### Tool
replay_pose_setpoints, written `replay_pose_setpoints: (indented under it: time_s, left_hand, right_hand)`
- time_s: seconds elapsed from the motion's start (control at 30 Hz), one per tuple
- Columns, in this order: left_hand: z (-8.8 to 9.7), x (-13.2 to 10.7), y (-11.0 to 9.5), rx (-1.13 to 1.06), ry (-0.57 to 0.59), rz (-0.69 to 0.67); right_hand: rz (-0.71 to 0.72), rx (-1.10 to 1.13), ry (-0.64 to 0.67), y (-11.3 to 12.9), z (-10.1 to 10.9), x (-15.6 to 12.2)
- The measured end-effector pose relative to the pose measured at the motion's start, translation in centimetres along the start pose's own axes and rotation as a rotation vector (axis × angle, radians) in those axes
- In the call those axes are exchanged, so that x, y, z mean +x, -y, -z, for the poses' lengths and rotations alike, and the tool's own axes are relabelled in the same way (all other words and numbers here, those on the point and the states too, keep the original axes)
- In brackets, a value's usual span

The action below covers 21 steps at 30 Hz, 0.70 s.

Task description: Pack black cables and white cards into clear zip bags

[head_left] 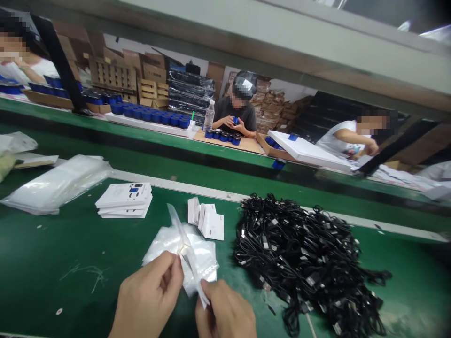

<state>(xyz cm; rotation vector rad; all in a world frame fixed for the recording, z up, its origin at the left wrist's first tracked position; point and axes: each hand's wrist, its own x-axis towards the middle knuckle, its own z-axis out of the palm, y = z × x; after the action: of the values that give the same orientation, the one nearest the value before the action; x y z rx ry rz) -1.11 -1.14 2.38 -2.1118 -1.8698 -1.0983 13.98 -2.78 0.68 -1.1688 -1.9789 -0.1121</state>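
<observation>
My left hand (148,295) and my right hand (225,312) both pinch the edges of a clear plastic bag (186,253) on the green conveyor belt (56,253). More clear bags lie beneath it in a loose heap (206,256). Just beyond my hands stands a fanned stack of white cards (207,219). A second white stack of printed cards (125,200) lies further left. To the right of my right hand sits a large tangled heap of black cables (303,263).
A bundle of clear plastic bags (58,183) lies at the left of the belt. Beyond a grey overhead beam (282,42), a seated person (235,110) holds a small blue item, and rows of blue-topped round items (151,116) stand on a further green belt. Stacked cardboard boxes fill the back.
</observation>
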Motion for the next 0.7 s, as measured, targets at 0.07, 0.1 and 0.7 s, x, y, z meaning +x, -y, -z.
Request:
replay_pose_setpoints:
  time_s: [0.07, 0.1, 0.7]
  left_hand:
    - [-0.5, -0.5, -0.3, 0.033, 0.022, -0.070]
    - [-0.7, -0.8, -0.4, 0.043, 0.038, -0.103]
    - [-0.7, -1.5, -0.4, -0.082, 0.269, -0.312]
  right_hand:
    - [-0.060, -0.023, 0.118, 0.0, 0.3, 0.2]
    - [-0.085, -0.029, 0.175, -0.1, 0.5, 0.3]
    - [-0.540, 0.406, 0.185, -0.3, 1.4, 0.7]
